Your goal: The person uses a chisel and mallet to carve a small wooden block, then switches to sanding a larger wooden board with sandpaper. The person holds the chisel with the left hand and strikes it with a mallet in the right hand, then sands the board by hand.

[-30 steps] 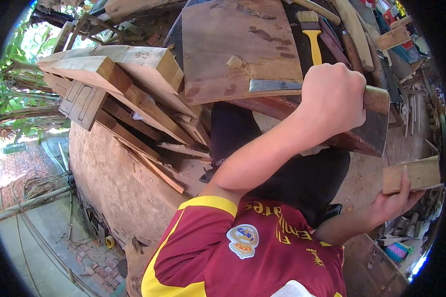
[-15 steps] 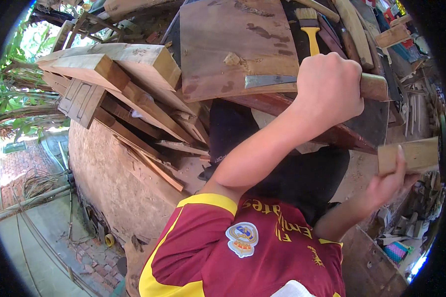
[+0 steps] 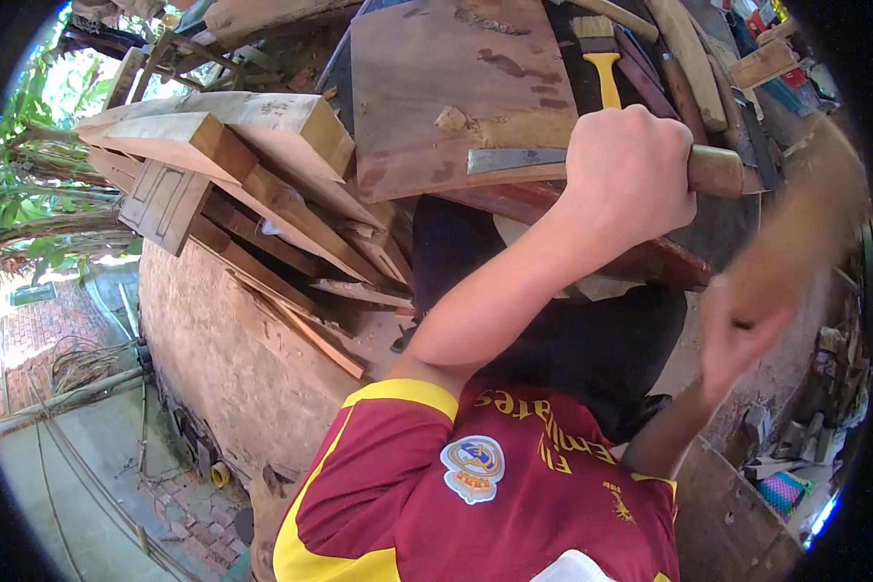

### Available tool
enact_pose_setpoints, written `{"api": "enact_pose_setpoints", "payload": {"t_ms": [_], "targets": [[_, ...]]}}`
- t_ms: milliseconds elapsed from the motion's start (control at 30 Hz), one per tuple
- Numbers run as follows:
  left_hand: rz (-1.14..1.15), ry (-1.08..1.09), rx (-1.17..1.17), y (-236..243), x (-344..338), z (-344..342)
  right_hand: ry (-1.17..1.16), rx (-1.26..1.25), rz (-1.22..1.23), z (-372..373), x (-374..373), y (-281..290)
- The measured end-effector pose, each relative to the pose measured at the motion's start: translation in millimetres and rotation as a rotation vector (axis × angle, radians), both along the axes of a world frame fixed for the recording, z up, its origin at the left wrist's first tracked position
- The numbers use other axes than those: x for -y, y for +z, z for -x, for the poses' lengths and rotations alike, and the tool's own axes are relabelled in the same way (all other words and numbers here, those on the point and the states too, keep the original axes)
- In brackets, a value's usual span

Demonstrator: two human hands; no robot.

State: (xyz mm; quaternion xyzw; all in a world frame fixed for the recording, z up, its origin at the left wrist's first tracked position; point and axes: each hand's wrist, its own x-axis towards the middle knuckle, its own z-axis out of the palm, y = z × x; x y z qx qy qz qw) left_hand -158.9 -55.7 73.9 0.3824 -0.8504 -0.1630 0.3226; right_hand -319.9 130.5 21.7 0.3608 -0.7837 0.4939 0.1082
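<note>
My left hand (image 3: 630, 175) is closed in a fist round a chisel (image 3: 519, 160). Its flat blade points left over the front edge of a brown wooden board (image 3: 456, 92), and the wooden handle sticks out to the right of the fist. Whether the blade touches the board I cannot tell. At the right, my right hand (image 3: 747, 325) is closed round a wooden block (image 3: 815, 199), both smeared by motion. The block stands up beyond the hand, a little right of the chisel's handle end. A small wood chip (image 3: 452, 118) lies on the board.
Behind my left fist lies a yellow-handled brush (image 3: 605, 73), beside several wooden tool handles and sticks. Thick timber beams (image 3: 262, 126) lean at the left, with a small panelled piece (image 3: 165, 206) against them. My knees, in black trousers (image 3: 592, 339), are below the board.
My right hand has swung the block upward, from lying level to standing tilted nearer the chisel's handle end. My left hand and the chisel have shifted slightly left in the picture.
</note>
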Motion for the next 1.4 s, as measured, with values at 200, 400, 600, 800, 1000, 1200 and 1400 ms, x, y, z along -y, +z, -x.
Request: {"api": "enact_pose_setpoints", "payload": {"t_ms": [200,400,600,800,1000,1200,1400], "targets": [[-0.024,0.025,0.118,-10,5,-17,0.200,-0.022,-0.175,-2,-25,-25],[-0.011,-0.068,-0.042,4,-6,-5,0.095,0.168,0.104,5,-32,-22],[-0.039,-0.109,-0.106,5,-13,4,0.129,0.246,0.168,2,-45,-9],[-0.033,-0.077,-0.168,13,-11,2,0.078,0.168,0.225,7,-46,10],[-0.032,-0.066,-0.165,10,-12,0,0.060,0.228,0.437,12,-38,41],[-0.001,-0.082,-0.163,9,-17,-3,0.063,0.233,0.443,11,-43,45],[0.013,-0.073,-0.185,6,-17,-5,0.024,0.254,0.482,11,-34,53]]}}
